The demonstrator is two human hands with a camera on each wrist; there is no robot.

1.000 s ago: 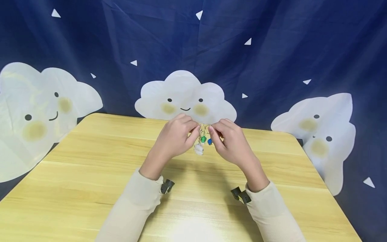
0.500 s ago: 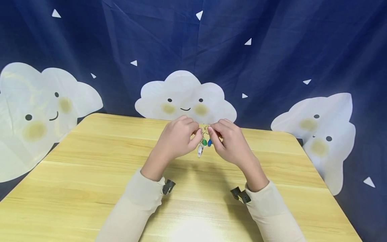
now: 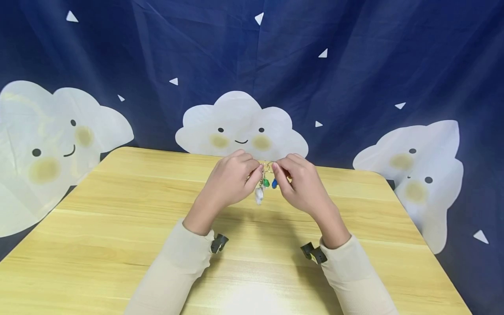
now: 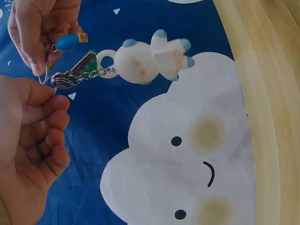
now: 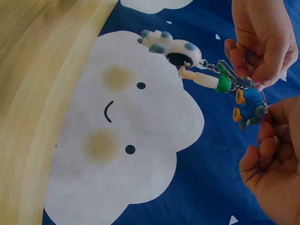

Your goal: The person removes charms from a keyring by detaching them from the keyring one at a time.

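Observation:
In the head view my left hand (image 3: 228,181) and right hand (image 3: 301,183) meet over the table's far part, thumb and fingertips pinching a bunch of keychains between them. The left wrist view shows my left fingers at the cluster of metal rings (image 4: 63,80), while my right fingers pinch a thin wire ring (image 4: 43,75). From the cluster hangs a white figure charm (image 4: 136,64) with blue ears and feet, on a short chain. Beside it is a green and white charm (image 5: 223,83). A blue figure charm (image 5: 251,105) with orange feet hangs by my right fingertips.
Below the hands lies a pale wooden table (image 3: 118,218). Behind its far edge hangs a dark blue curtain (image 3: 220,52) printed with smiling white clouds and small triangles. A black wrist camera (image 3: 218,243) sits at the left cuff, another wrist camera (image 3: 313,253) at the right.
The white charm has swung and turned on its chain. My left thumb and fingers have shifted slightly at the rings, and the blue charm has moved slightly right. Both arms stay nearly in place.

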